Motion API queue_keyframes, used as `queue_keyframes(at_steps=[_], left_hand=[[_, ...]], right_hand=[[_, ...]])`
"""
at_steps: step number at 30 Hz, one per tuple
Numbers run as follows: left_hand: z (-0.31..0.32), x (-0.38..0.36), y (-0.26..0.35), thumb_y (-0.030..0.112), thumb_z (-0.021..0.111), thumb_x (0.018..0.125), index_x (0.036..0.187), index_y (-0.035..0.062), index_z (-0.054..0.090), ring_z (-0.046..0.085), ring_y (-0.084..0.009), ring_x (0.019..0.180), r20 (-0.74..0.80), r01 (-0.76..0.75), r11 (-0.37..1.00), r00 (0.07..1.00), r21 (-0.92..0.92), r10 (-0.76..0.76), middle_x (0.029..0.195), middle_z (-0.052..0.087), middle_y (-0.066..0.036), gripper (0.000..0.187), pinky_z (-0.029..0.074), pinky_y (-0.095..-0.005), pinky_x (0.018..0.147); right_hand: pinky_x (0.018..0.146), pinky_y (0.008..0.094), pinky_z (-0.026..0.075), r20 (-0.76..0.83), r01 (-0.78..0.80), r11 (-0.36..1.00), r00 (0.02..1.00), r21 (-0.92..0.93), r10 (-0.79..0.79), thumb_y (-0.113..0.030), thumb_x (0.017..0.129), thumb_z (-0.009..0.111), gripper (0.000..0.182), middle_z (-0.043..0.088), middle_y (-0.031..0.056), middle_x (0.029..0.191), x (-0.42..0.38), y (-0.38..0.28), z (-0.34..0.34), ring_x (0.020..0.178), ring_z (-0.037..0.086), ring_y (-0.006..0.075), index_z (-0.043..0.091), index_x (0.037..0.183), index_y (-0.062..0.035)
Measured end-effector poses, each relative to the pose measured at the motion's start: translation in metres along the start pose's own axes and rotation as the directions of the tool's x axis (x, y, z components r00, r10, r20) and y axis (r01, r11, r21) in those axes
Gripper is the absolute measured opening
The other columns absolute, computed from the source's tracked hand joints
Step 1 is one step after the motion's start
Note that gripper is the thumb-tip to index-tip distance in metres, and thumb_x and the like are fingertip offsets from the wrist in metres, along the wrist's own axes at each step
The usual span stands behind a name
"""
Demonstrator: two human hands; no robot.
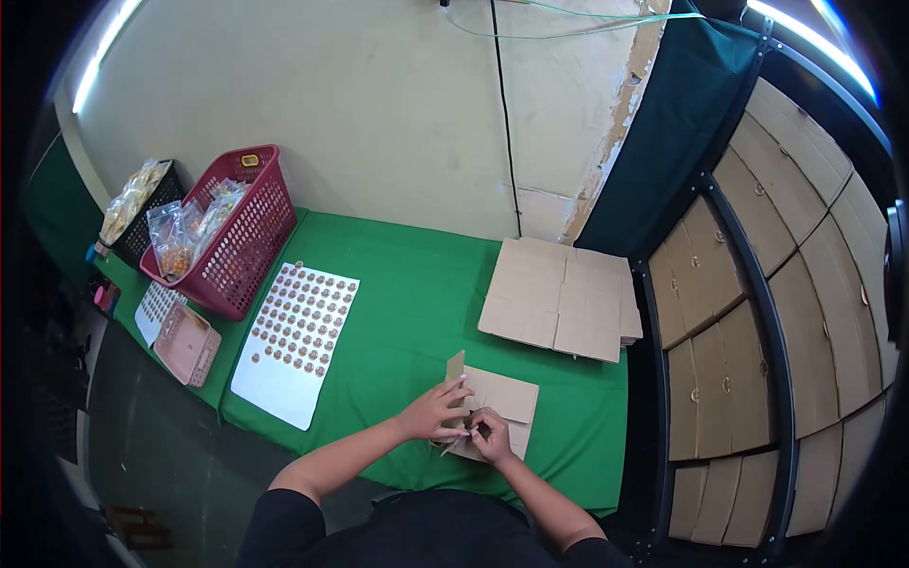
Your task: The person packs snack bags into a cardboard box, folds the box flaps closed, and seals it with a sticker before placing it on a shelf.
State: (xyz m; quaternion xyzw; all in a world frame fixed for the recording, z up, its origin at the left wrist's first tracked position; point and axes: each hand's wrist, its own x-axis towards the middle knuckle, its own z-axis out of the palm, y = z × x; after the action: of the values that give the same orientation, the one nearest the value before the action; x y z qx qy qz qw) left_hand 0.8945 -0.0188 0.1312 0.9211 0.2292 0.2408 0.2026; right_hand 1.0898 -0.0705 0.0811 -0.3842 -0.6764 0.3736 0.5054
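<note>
A small brown cardboard box, partly folded with a narrow flap raised, lies at the front edge of the green-covered table. My left hand grips its left side, fingers curved over the cardboard and thumb lower down. Close beside it, my right hand is closed, its fingertips pinching the folded cardboard near the box's middle. The hands almost meet there, and they hide the exact edge between the fingertips.
Flat cardboard pieces are stacked at the back right. A white sheet with rows of round stickers lies left. Beyond it stand a maroon basket of plastic bags and a pink basket. Cardboard boxes fill a rack at right.
</note>
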Motion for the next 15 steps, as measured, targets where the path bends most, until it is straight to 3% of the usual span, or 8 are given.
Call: queue_keyframes(at_steps=[5, 8, 15], left_hand=[[0.001, -0.001, -0.002, 0.037, 0.07, 0.074, 0.101, 0.0108, 0.062, 0.028, -0.0393, 0.132, -0.032, 0.026, 0.999, 0.999, 0.02, -0.025, 0.131, 0.043, -0.012, 0.039, 0.033, -0.0478, 0.103], [0.004, 0.0, -0.001, 0.038, 0.07, 0.074, 0.105, 0.0134, 0.062, 0.028, -0.0386, 0.132, -0.027, 0.039, 0.998, 0.999, 0.049, -0.038, 0.132, 0.043, -0.012, 0.04, 0.032, -0.0482, 0.104], [0.015, 0.005, -0.009, 0.048, 0.058, 0.081, 0.116, 0.0165, 0.056, 0.023, -0.0346, 0.135, 0.048, 0.026, 0.999, 0.998, 0.044, -0.028, 0.138, 0.037, -0.011, 0.047, 0.027, -0.0506, 0.104]], right_hand=[[0.07, 0.0348, 0.045, -0.006, 0.06, 0.997, 0.998, -0.045, -0.06, -0.024, 0.077, 0.057, 0.024, 0.057, 0.0122, 0.073, 0.003, -0.008, -0.003, 0.073, 0.056, 0.0267, 0.051, 0.072, -0.002], [0.069, 0.0364, 0.044, -0.022, 0.093, 0.995, 0.995, -0.038, -0.093, -0.019, 0.07, 0.06, 0.019, 0.054, 0.0132, 0.072, 0.004, -0.009, -0.005, 0.071, 0.055, 0.0306, 0.05, 0.072, -0.0022], [0.065, 0.0364, 0.043, -0.012, 0.114, 0.991, 0.993, -0.069, -0.115, -0.013, 0.068, 0.06, 0.015, 0.054, 0.0127, 0.071, 0.002, -0.012, -0.007, 0.069, 0.054, 0.0299, 0.05, 0.07, -0.0025]])
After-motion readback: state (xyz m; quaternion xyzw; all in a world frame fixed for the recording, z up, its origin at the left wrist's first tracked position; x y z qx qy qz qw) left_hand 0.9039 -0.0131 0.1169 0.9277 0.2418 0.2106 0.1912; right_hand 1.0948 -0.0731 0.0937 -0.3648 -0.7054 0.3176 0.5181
